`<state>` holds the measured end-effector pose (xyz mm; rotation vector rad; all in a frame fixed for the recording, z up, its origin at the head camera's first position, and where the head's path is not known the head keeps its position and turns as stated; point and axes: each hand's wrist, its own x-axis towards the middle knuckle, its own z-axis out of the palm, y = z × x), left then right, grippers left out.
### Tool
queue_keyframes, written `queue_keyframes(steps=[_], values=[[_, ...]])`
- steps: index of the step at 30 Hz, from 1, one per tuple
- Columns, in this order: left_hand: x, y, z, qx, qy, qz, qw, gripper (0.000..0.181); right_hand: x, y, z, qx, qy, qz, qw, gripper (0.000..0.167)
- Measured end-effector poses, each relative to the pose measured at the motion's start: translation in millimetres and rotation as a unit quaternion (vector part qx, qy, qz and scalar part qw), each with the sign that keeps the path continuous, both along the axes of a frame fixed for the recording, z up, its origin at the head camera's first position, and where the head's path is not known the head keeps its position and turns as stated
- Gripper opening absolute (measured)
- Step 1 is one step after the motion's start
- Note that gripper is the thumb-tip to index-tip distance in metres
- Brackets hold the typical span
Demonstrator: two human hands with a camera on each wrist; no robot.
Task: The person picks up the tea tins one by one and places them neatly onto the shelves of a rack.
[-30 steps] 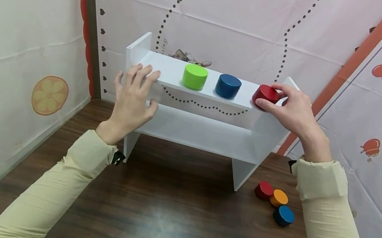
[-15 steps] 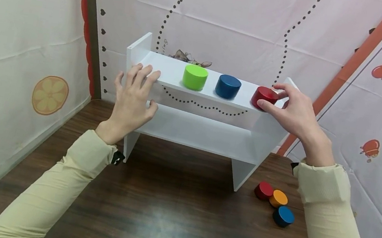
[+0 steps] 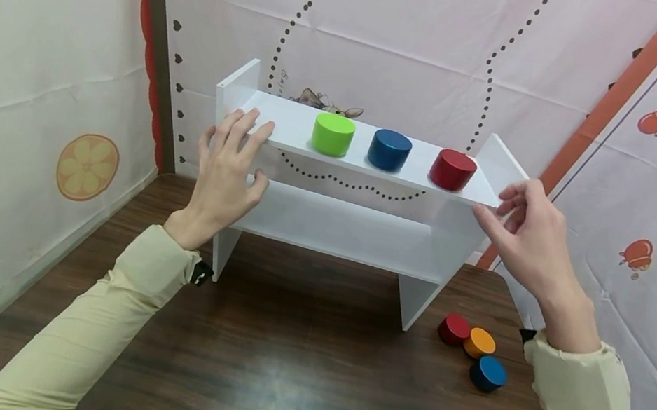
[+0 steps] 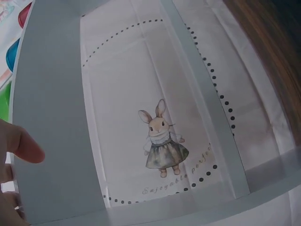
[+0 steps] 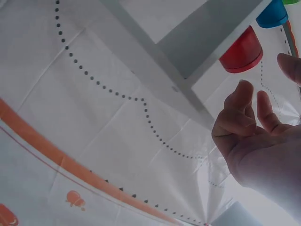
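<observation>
A white two-tier shelf [image 3: 338, 224] stands on the dark wooden table. Along its top board sit a green cylinder [image 3: 332, 136], a blue cylinder [image 3: 389, 151] and a red cylinder [image 3: 452, 170]. My left hand [image 3: 225, 172] is at the top board's left front edge, fingers spread and gently bent, holding nothing; whether they touch the board cannot be told. Beside the shelf's right side panel [image 3: 500, 163] is my right hand [image 3: 536, 243], its fingers loosely bent. The right wrist view shows this hand [image 5: 256, 136] apart from the red cylinder [image 5: 242, 51], with nothing in it.
On the table right of the shelf lie a second red cylinder [image 3: 454, 329], an orange cylinder [image 3: 480, 342] and a second blue cylinder [image 3: 488, 373], close together. Printed cloth [image 3: 385, 36] hangs behind and on both sides.
My right hand has let go of the red cylinder and moved right and down to the side panel. The red cylinder stays on the top board. My left hand has barely moved.
</observation>
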<state>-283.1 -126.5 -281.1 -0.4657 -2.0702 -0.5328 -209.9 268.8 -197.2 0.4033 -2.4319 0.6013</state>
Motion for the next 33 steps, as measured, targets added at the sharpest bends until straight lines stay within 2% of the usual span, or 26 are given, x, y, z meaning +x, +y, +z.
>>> queue_keyframes(steps=[7, 13, 16, 20, 23, 25, 29, 33], values=[[-2.2, -0.9, -3.2, 0.008, 0.017, -0.006, 0.9998, 0.068, 9.4, 24, -34.8, 0.014, -0.013, -0.004, 0.9998, 0.032], [-0.2, -2.1, -7.1, -0.011, 0.037, 0.006, 0.9992, 0.07, 15.0, 43, -69.2, 0.025, -0.062, -0.015, 0.9977, 0.03], [1.9, -3.7, -12.6, -0.023, 0.055, 0.016, 0.9981, 0.072, 17.4, 53, -84.7, 0.027, -0.091, -0.025, 0.9951, 0.031], [6.7, -4.0, -24.0, -0.013, 0.103, 0.014, 0.9945, 0.067, 17.1, 66, -105.6, 0.031, -0.149, -0.035, 0.9877, 0.036], [10.5, -2.2, -34.4, -0.004, 0.139, 0.0, 0.9902, 0.059, 15.5, 77, -123.2, 0.045, -0.201, -0.057, 0.9769, 0.043], [12.2, -1.1, -42.0, -0.009, 0.15, -0.007, 0.9887, 0.054, 15.0, 85, -135.6, 0.054, -0.23, -0.072, 0.9689, 0.048], [14.0, -1.6, -59.9, -0.036, 0.13, -0.012, 0.9907, 0.048, 16.4, 99, -159.4, 0.068, -0.266, -0.092, 0.957, 0.06], [14.8, -3.6, -81.8, -0.056, 0.076, -0.009, 0.9955, 0.046, 19.5, 109, -180.1, 0.083, -0.297, -0.12, 0.9435, 0.076]])
